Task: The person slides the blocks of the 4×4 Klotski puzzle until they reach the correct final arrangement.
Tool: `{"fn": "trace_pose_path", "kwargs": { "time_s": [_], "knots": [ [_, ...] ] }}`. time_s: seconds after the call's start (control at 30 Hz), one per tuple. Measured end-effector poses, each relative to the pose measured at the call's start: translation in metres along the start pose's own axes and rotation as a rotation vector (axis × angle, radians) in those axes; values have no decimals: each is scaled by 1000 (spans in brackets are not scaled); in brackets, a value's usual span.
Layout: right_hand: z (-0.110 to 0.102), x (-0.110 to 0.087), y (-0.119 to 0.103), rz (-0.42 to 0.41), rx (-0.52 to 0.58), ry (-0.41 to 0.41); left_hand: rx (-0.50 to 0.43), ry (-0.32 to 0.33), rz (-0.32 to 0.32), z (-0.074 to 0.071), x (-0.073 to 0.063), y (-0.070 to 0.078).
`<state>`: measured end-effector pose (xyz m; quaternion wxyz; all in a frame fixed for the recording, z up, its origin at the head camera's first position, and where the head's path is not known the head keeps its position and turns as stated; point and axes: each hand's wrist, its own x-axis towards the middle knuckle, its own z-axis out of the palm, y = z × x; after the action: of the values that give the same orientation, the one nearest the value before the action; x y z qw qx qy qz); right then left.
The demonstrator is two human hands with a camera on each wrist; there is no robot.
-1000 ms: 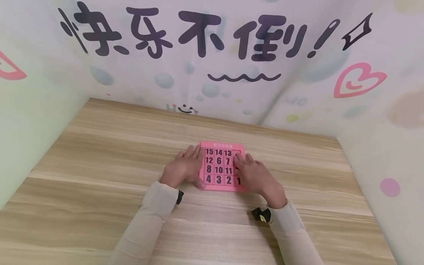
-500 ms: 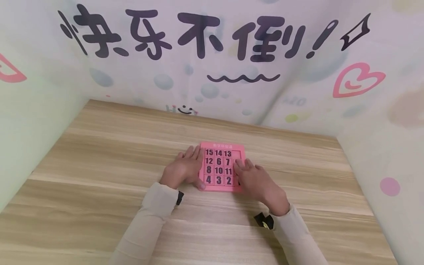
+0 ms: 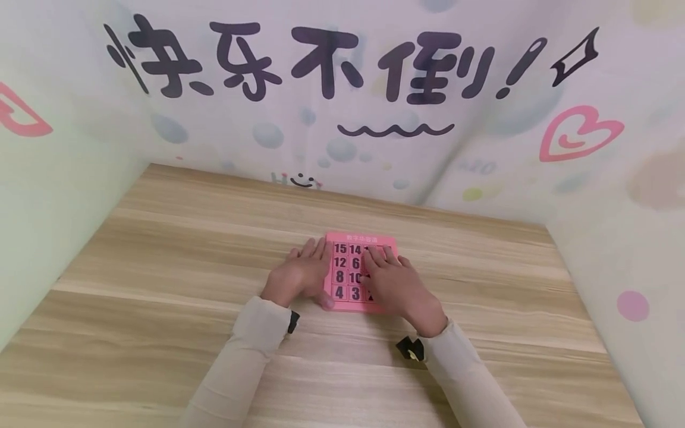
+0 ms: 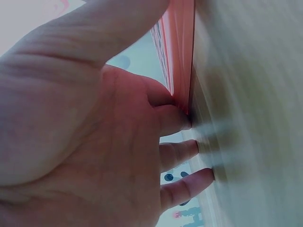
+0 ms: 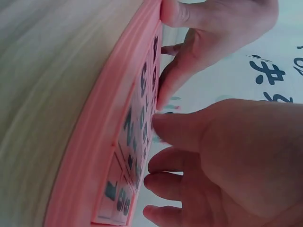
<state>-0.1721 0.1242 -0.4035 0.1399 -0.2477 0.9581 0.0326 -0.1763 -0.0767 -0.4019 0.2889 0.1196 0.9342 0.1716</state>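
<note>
A pink number slide puzzle [image 3: 339,277] lies flat on the wooden table. Along its left edge rests my left hand [image 3: 299,273], fingers extended and thumb at the near left corner. In the left wrist view its palm faces the puzzle's side wall [image 4: 182,56], with several fingertips down at the tabletop. My right hand [image 3: 398,282] reaches over the right half, hiding most of the two right columns. Its fingers are extended, the fingertips at the upper rows. From the right wrist, its thumb [image 5: 175,127] shows close over the number tiles [image 5: 116,194].
The wood-grain table [image 3: 214,238] extends around the puzzle on every side. Behind it hangs a printed backdrop [image 3: 342,89] with large black characters, and pale panels close off both sides. Light sleeves with black cuff pieces [image 3: 411,349] cover the forearms.
My right hand first drew back a little, uncovering a bare slot at the puzzle's top right. It has since moved left and forward over the tiles. The left hand stays at the edge.
</note>
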Motion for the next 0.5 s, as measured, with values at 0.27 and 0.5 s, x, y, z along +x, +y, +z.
{"fn": "trace_pose_path", "kwargs": {
  "time_s": [0.27,0.5],
  "knots": [
    [-1,4,1,15,-18,-44,-11,6,-5,0,1,0],
    [-1,1,6,32,19,-40,-25,8,-11,1,0,1]
  ]
}}
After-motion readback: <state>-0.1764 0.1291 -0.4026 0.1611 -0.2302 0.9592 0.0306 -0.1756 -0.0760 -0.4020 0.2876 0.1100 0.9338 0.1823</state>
